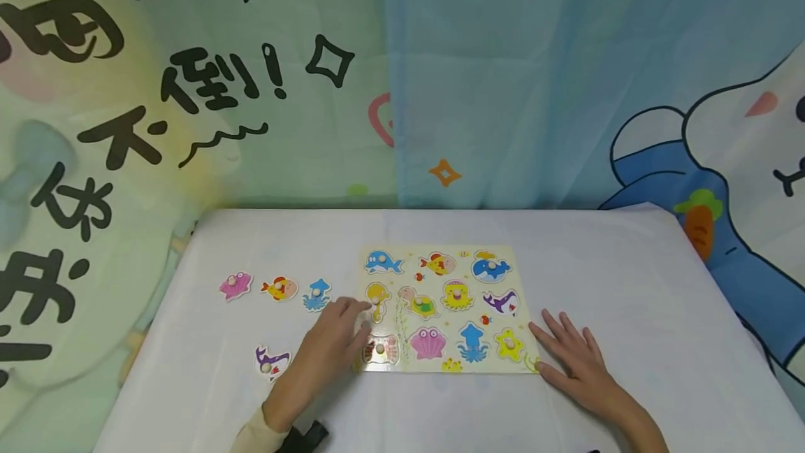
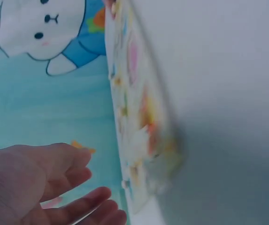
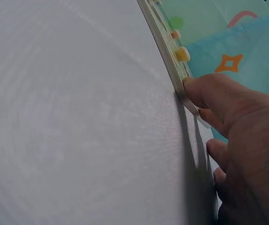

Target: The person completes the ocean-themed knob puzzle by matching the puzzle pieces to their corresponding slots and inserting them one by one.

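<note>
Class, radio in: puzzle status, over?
Left grip empty at puzzle board. Right grip touching board's right edge. Four loose pieces lie left, off the board.

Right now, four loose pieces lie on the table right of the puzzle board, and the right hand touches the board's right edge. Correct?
Wrong side: the four loose pieces lie on the table left of the puzzle board, per the head view. The right hand does touch its right edge.

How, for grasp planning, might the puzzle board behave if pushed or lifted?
The puzzle board is probably stiff: its edge looks straight. Broad and flat, it should slide, not roll. Its separate knobbed pieces might drop out if tilted.
</note>
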Demonstrator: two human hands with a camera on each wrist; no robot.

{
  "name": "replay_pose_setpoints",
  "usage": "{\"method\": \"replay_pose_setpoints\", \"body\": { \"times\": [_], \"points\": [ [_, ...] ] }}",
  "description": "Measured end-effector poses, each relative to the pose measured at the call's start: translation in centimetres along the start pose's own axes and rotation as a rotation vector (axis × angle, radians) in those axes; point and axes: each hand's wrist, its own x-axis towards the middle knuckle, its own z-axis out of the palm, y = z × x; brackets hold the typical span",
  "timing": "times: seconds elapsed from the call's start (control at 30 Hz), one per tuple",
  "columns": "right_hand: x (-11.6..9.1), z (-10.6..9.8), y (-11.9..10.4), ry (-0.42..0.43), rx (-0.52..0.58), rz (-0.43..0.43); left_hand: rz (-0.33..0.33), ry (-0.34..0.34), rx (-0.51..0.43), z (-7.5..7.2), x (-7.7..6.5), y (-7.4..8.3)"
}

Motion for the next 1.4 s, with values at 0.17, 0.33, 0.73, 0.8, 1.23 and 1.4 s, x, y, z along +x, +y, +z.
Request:
{"method": "replay_pose_setpoints", "body": {
  "times": [0.17,0.33,0.73,0.8,1.23,1.4],
  "points": [
    [0.1,-0.2,-0.1,-0.016,-0.001,0.018,-0.052,-0.017,0.062,0.0,-5.0,-0.7],
    [0.0,-0.2,0.0,-0.015,-0.005,0.020,-0.176,-0.038,0.100,-1.0,-8.1,-1.8],
    [0.4,-0.2,-0.2,-0.033,-0.016,0.031,-0.213,0.011,0.140,-4.6,-8.4,-9.6],
    [0.5,-0.2,-0.3,-0.038,-0.020,0.033,-0.242,-0.016,0.116,-4.6,-8.4,-9.7],
    [0.3,0.0,-0.4,-0.043,-0.010,0.036,-0.246,-0.072,0.099,-4.5,-8.0,-10.0],
    [0.1,0.0,-0.2,-0.022,-0.018,0.015,-0.227,-0.055,0.100,-4.4,-7.5,-9.8]
  ]
}}
